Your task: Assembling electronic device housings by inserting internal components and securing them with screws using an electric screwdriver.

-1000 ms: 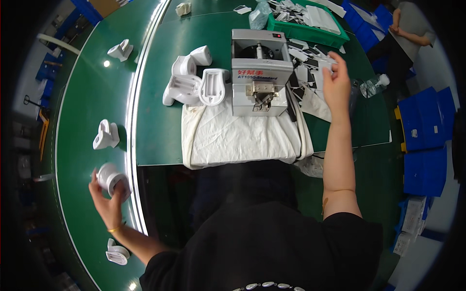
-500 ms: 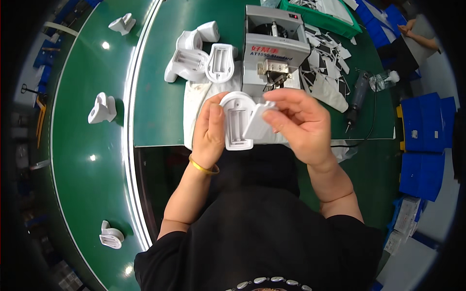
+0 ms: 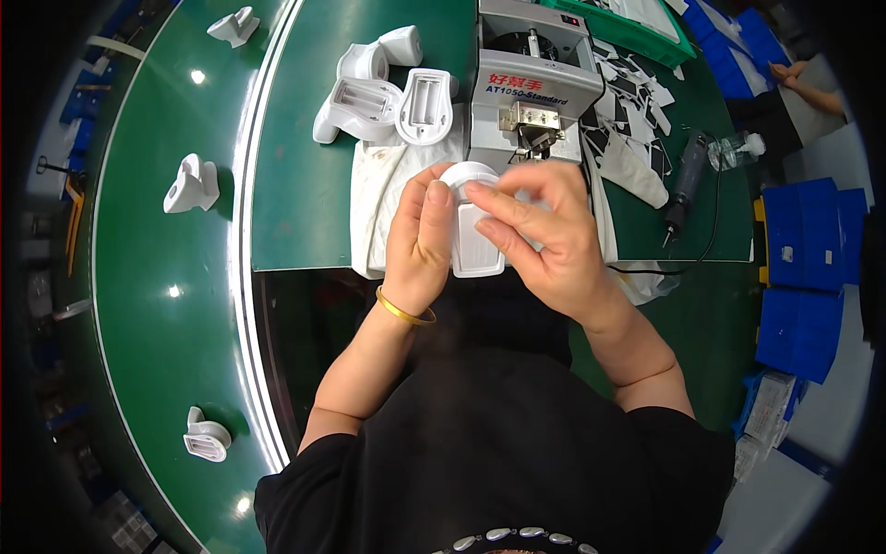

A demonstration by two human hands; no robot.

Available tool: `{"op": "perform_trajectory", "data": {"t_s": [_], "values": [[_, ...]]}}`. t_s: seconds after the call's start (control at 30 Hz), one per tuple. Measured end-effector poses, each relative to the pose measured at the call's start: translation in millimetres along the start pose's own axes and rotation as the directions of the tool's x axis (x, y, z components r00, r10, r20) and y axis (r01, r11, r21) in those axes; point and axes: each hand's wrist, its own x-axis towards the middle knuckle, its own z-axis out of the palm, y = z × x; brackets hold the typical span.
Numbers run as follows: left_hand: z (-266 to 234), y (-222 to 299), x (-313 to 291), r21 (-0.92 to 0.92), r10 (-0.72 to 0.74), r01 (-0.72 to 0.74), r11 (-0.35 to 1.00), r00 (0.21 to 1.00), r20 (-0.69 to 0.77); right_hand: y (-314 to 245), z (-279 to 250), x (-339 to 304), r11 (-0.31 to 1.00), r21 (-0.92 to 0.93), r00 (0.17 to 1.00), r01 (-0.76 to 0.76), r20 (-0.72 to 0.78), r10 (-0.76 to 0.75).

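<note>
In front of me, my left hand [image 3: 417,238] is wrapped round the side of a white plastic housing [image 3: 469,172] with a rounded top. A white battery cover [image 3: 479,245] lies over the housing's compartment. My right hand [image 3: 558,245] is closed at the upper part of the cover, with index fingertip and thumb touching it; its other fingers are curled and blurred. The cover's top edge is partly hidden under these fingers. Beyond my hands, several similar white housings [image 3: 426,106] sit on the green table, some with their battery compartments uncovered.
A grey screw feeder machine [image 3: 531,88] stands just past my hands. Loose white and black pieces [image 3: 637,120] lie right of it, near a green crate [image 3: 637,32]. An electric screwdriver [image 3: 685,189] rests at the right. White housings [image 3: 192,185] sit on the green conveyor [image 3: 138,305] at left.
The battery cover, held tilted beside the compartment before, now lies over it. My right hand has moved left onto the cover, and the housing has shifted slightly right.
</note>
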Motion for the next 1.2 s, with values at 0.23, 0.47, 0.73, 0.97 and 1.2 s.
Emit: {"op": "perform_trajectory", "data": {"t_s": [0.23, 0.47, 0.73, 0.97, 1.2], "values": [[1.1, 12.0, -0.8, -0.111, -0.056, 0.089, 0.99, 0.96, 0.274, 15.3, 3.3, -10.0, 0.4, 0.814, 0.875, -0.422, 0.249, 0.416], [10.2, 10.3, -6.0, 0.002, -0.035, 0.036, 0.999, 0.966, 0.257, 24.7, -8.8, -15.9, 0.359, 0.826, 0.865, -0.435, 0.273, 0.421], [18.1, 4.5, -1.5, 0.359, 0.18, -0.38, 0.853, 0.858, 0.48, 78.3, -50.7, -27.4, 0.454, 0.78, 0.825, -0.429, 0.134, 0.549], [14.8, -3.0, -15.5, 0.368, 0.186, -0.32, 0.873, 0.916, 0.356, 249.7, -153.4, -77.5, 0.198, -0.408, 0.422, -0.891, -0.586, 0.692], [8.7, -27.1, -16.4, 0.49, 0.199, -0.409, 0.77, 0.883, 0.424, 206.2, -156.0, -57.9, 0.254, 0.921, 0.631, -0.294, -0.013, 0.776]]}}
